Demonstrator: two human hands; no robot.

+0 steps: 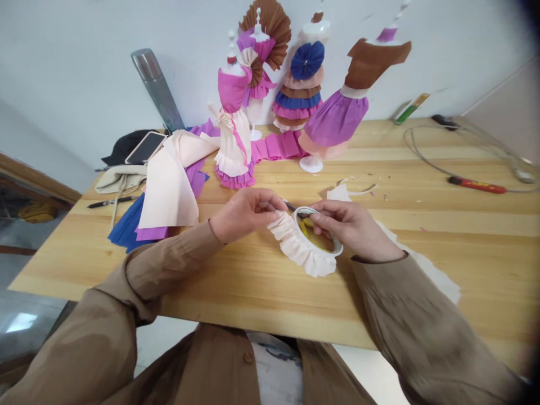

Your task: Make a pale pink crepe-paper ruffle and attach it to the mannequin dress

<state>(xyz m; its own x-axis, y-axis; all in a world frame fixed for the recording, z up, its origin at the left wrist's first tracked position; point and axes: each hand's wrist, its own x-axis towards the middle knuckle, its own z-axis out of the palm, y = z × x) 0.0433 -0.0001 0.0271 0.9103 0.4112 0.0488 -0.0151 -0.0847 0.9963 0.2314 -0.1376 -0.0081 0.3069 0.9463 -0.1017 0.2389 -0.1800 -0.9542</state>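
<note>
My left hand (244,214) is closed in a pinch on the end of a cream pleated paper ruffle (300,250). The ruffle curves around the outside of a roll of white tape (335,247). My right hand (352,228) grips that roll, with fingers curled over its rim. Both hands hover just above the wooden table (464,236), near its front middle. A thin dark tool tip (289,206) pokes out between the hands; what it is stays unclear.
Several small mannequins in crepe paper dresses (234,132) stand at the back. Cream, purple and blue paper sheets (171,185) lie on the left, with a phone (145,147) and a pen (110,202). A red-handled tool (476,184) and a cable (422,157) lie on the right.
</note>
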